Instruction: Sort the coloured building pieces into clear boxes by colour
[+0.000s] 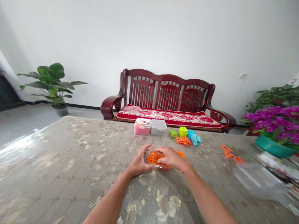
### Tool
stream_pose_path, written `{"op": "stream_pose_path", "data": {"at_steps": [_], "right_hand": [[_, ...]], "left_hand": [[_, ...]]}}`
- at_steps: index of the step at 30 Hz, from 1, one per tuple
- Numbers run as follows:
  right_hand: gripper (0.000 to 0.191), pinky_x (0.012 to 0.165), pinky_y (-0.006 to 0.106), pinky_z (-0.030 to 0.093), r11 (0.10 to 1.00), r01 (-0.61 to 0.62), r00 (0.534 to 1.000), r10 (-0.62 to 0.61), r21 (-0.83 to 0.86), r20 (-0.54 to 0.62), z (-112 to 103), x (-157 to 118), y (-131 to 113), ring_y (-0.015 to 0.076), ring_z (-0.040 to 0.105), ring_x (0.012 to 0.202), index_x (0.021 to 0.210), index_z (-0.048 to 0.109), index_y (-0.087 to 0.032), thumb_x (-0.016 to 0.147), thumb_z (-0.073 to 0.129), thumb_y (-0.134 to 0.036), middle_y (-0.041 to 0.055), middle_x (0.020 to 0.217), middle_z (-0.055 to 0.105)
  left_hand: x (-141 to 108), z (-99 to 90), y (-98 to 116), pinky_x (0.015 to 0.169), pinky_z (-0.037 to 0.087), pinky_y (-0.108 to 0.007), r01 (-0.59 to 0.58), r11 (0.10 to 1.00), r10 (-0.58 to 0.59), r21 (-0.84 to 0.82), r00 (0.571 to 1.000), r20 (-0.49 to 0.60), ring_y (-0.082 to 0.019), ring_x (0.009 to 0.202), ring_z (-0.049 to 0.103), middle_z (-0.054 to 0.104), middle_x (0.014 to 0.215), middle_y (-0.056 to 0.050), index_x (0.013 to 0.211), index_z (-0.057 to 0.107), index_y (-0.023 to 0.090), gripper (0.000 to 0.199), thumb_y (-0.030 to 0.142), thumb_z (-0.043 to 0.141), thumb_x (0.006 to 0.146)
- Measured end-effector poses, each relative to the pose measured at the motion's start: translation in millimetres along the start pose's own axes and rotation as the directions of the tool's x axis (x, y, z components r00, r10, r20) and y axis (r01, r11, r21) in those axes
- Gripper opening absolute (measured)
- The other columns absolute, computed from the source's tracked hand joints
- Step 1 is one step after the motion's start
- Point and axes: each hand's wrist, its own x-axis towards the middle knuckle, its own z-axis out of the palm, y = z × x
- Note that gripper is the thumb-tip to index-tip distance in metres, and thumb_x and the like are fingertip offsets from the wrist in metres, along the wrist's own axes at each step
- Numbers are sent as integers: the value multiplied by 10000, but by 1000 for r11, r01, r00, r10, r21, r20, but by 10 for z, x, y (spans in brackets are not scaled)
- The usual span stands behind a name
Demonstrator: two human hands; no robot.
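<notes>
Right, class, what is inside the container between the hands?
Orange pieces show inside the clear container. The right hand covers part, so whatever lies beneath cannot be seen.

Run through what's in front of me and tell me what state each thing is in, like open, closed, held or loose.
Left hand, curled around the container's side
Right hand, fingers on the orange pieces
Clear container, open, held
Orange pieces, inside it
Pink box, closed
Clear box beside it, apparently closed
Blue pieces, bunched
Purple flowers, in bloom
</notes>
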Motion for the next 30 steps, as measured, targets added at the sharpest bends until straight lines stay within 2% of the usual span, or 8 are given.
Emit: {"op": "stream_pose_path", "data": {"at_steps": [3, 7, 9, 12, 15, 19, 23, 30], "right_hand": [[409, 860, 319, 525, 994, -40, 987, 55, 105, -148, -69, -54, 124, 206, 692, 933, 1099, 728, -221, 730, 578, -129, 42, 1059, 759], [380, 875, 343, 534, 972, -148, 920, 203, 183, -335, -270, -204, 510, 203, 697, 932, 1099, 722, -194, 767, 544, -142, 62, 1053, 758], [417, 935, 367, 515, 968, -198, 909, 240, 154, -340, -380, -312, 716, 222, 678, 1029, 1138, 703, -184, 743, 577, -145, 77, 1140, 734], [538, 1035, 413, 444, 969, -248, 938, 235, -20, -253, -487, -486, 893, 269, 615, 1163, 1215, 671, -179, 679, 645, -155, 94, 1253, 688], [644, 1057, 397, 407, 945, -275, 952, 242, -175, -188, -494, -605, 898, 296, 569, 1207, 1276, 646, -189, 633, 664, -146, 108, 1317, 650], [681, 1027, 401, 418, 932, -294, 950, 262, -211, -168, -416, -628, 844, 310, 561, 1187, 1272, 650, -192, 595, 661, -126, 101, 1299, 660], [649, 1000, 389, 430, 921, -302, 950, 271, -244, -155, -368, -604, 849, 286, 572, 1151, 1272, 642, -185, 625, 640, -133, 93, 1243, 684], [651, 994, 388, 430, 924, -308, 929, 240, -227, -281, -488, -633, 761, 264, 585, 1111, 1282, 616, -183, 634, 629, -120, 84, 1212, 688]], "left_hand": [[-4, -2, 5, 1061, 465, -490, 5, 1000, -5, -24, 1000, 10, -330, 1248, 539, 500, 1356, -143, 1388, 463, 204, 912, 310, 889, 589], [-3, -10, 31, 1064, 467, -485, 22, 999, -22, -40, 1000, 20, -331, 1266, 527, 490, 1373, -143, 1395, 459, 214, 921, 297, 890, 584], [2, -12, 35, 1061, 472, -485, 30, 999, -29, -31, 999, 24, -335, 1272, 522, 495, 1372, -141, 1396, 462, 218, 922, 301, 890, 584], [9, -9, 24, 1063, 474, -488, 28, 999, -27, -16, 999, 20, -342, 1276, 517, 509, 1361, -129, 1392, 469, 220, 916, 310, 887, 582], [10, -5, 12, 1064, 474, -491, 23, 1000, -23, -18, 1000, 16, -350, 1266, 522, 510, 1357, -120, 1384, 476, 223, 907, 319, 884, 580], [6, -7, 16, 1055, 479, -497, 23, 999, -23, -24, 1000, 17, -346, 1256, 535, 501, 1365, -125, 1385, 471, 228, 900, 331, 878, 589], [8, -13, 17, 1064, 469, -504, 27, 999, -26, -31, 999, 19, -341, 1266, 529, 491, 1373, -140, 1384, 469, 217, 906, 330, 882, 585], [12, -8, -21, 1073, 461, -505, 18, 999, -18, -33, 1000, 15, -330, 1270, 524, 499, 1371, -133, 1385, 469, 224, 909, 299, 887, 581]]}}
